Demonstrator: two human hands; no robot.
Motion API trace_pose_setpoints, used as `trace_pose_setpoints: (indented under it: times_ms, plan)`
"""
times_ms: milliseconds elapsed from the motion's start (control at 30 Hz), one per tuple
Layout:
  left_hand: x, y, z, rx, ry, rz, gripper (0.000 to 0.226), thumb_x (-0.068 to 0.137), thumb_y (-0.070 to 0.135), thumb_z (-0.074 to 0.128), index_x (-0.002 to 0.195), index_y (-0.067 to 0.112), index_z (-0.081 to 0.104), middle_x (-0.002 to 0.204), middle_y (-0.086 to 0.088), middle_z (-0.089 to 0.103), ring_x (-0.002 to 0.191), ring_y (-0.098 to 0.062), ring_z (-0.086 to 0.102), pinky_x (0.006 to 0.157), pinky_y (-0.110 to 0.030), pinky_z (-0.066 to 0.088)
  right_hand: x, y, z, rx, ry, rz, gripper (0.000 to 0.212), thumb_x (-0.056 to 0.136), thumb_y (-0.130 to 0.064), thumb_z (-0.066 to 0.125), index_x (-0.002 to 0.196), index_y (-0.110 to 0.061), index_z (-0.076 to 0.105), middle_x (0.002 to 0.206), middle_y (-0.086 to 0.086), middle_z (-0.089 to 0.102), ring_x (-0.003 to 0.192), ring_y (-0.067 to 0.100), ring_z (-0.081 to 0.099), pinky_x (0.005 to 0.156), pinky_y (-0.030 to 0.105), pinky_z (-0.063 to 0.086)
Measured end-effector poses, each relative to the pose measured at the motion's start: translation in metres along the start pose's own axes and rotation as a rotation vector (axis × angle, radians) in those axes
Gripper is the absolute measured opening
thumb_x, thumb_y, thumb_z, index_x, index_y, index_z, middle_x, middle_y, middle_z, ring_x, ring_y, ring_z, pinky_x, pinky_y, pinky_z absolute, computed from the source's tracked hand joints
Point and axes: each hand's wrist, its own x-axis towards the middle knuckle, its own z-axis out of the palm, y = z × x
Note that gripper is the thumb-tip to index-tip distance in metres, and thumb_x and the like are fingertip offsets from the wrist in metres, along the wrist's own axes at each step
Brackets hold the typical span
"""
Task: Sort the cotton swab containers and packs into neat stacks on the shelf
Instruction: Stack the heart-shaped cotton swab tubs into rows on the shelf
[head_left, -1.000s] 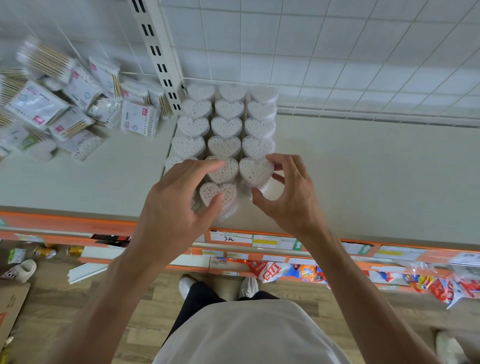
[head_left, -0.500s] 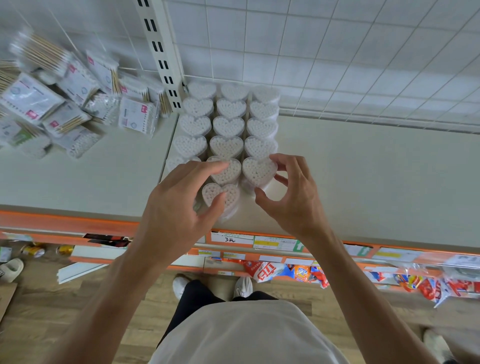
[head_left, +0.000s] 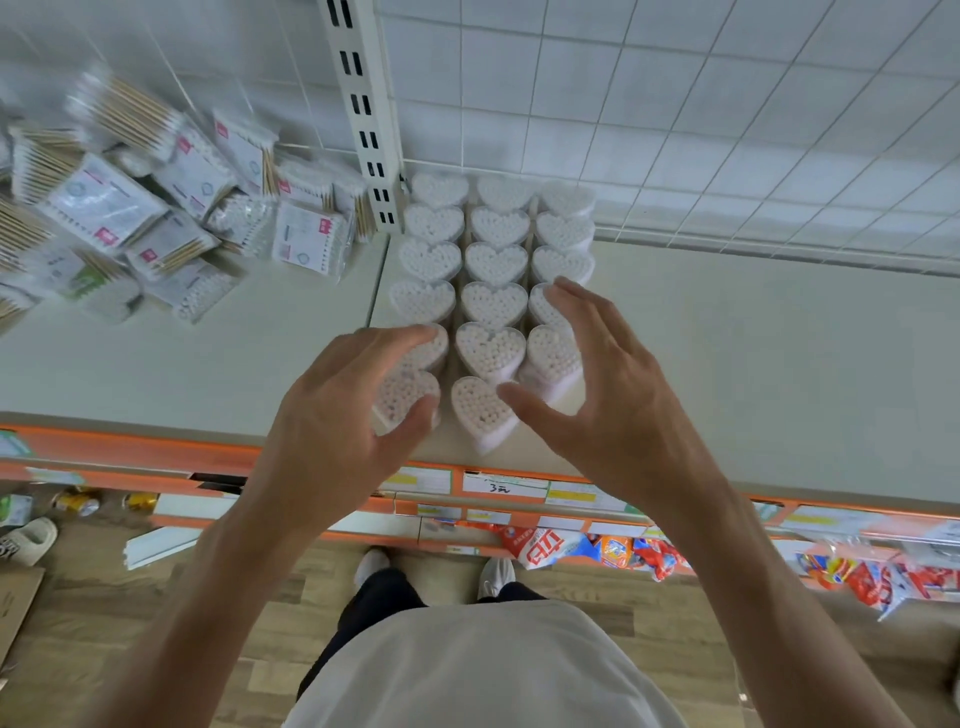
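Observation:
Clear heart-shaped cotton swab containers stand in three close columns on the white shelf, running from the back grid to the front edge. My left hand cups the front-left heart container, thumb in front and fingers behind it. My right hand is spread open against the right column, its thumb tip touching the front-middle heart container. Its fingers hide part of the right column. A loose heap of flat cotton swab packs lies on the shelf's left section.
A slotted white upright separates the two shelf sections, with a wire grid back panel behind. An orange price rail runs along the shelf front. Snack packets sit on a lower shelf. A slipper lies on the wooden floor.
My left hand slid left off the front-middle container onto the front-left one. My right hand opened and spread along the right column. The camera view shifted slightly.

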Motion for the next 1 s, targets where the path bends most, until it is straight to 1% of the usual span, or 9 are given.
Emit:
trace_pose_setpoints:
  times_ms: [67,167,233,300,433,567,667,833,1000]
  plan:
    - [-0.004,-0.016,-0.005,0.048,-0.037,-0.038,0.054,0.088,0.035,0.064,0.141,0.023,0.054,0.136,0.008,0.057,0.128,-0.009,0.048,0.105,-0.006,0.026,0.012,-0.016,0.009,-0.035,-0.084,-0.062,0.087,0.084,-0.047,0.076,0.153,-0.011,0.037,0.161,0.000,0.032,0.148,0.012,0.027,0.115,0.008,0.015]
    - [-0.007,-0.040,-0.020,0.099,-0.051,-0.049,0.059,0.092,0.050,0.054,0.146,0.029,0.047,0.150,0.003,0.049,0.144,-0.011,0.032,0.115,-0.033,0.027,0.030,-0.044,0.026,-0.095,-0.160,-0.135,0.092,0.083,-0.051,0.075,0.155,-0.012,0.033,0.164,-0.001,0.025,0.151,0.011,0.021,0.120,0.024,0.022]
    - [-0.009,-0.058,-0.038,0.105,-0.058,-0.052,0.061,0.092,0.056,0.048,0.148,0.031,0.045,0.155,0.002,0.043,0.148,-0.010,0.025,0.116,-0.038,0.024,0.041,-0.065,0.040,-0.125,-0.194,-0.155,0.092,0.086,-0.055,0.071,0.157,-0.016,0.028,0.166,-0.004,0.020,0.152,0.008,0.014,0.120,0.025,0.017]
    - [-0.013,-0.079,-0.059,0.118,-0.059,-0.073,0.063,0.092,0.059,0.045,0.150,0.033,0.043,0.157,0.002,0.039,0.149,-0.008,0.021,0.117,-0.035,0.019,0.055,-0.086,0.056,-0.156,-0.217,-0.184,0.090,0.089,-0.055,0.067,0.158,-0.017,0.024,0.166,-0.005,0.017,0.152,0.007,0.011,0.119,0.020,0.011]
    - [-0.033,-0.129,-0.101,0.148,-0.075,-0.163,0.066,0.090,0.058,0.049,0.152,0.038,0.037,0.161,0.005,0.032,0.149,-0.004,0.014,0.116,-0.031,0.013,0.081,-0.133,0.095,-0.152,-0.203,-0.205,0.078,0.094,-0.052,0.062,0.157,-0.020,0.029,0.164,-0.008,0.024,0.149,0.004,0.021,0.115,0.017,0.015]
    - [-0.056,-0.182,-0.134,0.186,-0.087,-0.216,0.064,0.093,0.049,0.057,0.152,0.036,0.037,0.160,0.000,0.035,0.151,-0.017,0.021,0.116,-0.035,0.018,0.103,-0.173,0.141,-0.154,-0.253,-0.211,0.076,0.096,-0.051,0.058,0.157,-0.018,0.028,0.164,-0.005,0.025,0.150,0.008,0.021,0.117,0.021,0.016]
    - [-0.069,-0.211,-0.156,0.185,-0.089,-0.263,0.065,0.094,0.045,0.061,0.153,0.035,0.036,0.160,-0.001,0.034,0.152,-0.019,0.020,0.117,-0.035,0.015,0.119,-0.197,0.171,-0.212,-0.317,-0.214,0.077,0.097,-0.051,0.057,0.158,-0.017,0.023,0.165,-0.004,0.022,0.150,0.012,0.021,0.119,0.027,0.020]
    - [-0.086,-0.245,-0.186,0.179,-0.099,-0.314,0.069,0.090,0.061,0.046,0.154,0.038,0.032,0.163,0.000,0.028,0.153,-0.019,0.015,0.118,-0.044,0.019,0.144,-0.233,0.217,-0.277,-0.377,-0.205,0.076,0.095,-0.044,0.062,0.155,-0.015,0.027,0.162,0.001,0.030,0.147,0.019,0.031,0.114,0.035,0.032]
    - [-0.111,-0.276,-0.207,0.286,-0.092,-0.326,0.066,0.096,0.066,0.034,0.154,0.037,0.032,0.164,-0.005,0.026,0.154,-0.024,0.011,0.123,-0.049,0.017,0.165,-0.265,0.269,-0.347,-0.358,-0.189,0.059,0.094,-0.039,0.060,0.142,-0.014,0.039,0.147,0.003,0.043,0.133,0.025,0.044,0.097,0.040,0.044]
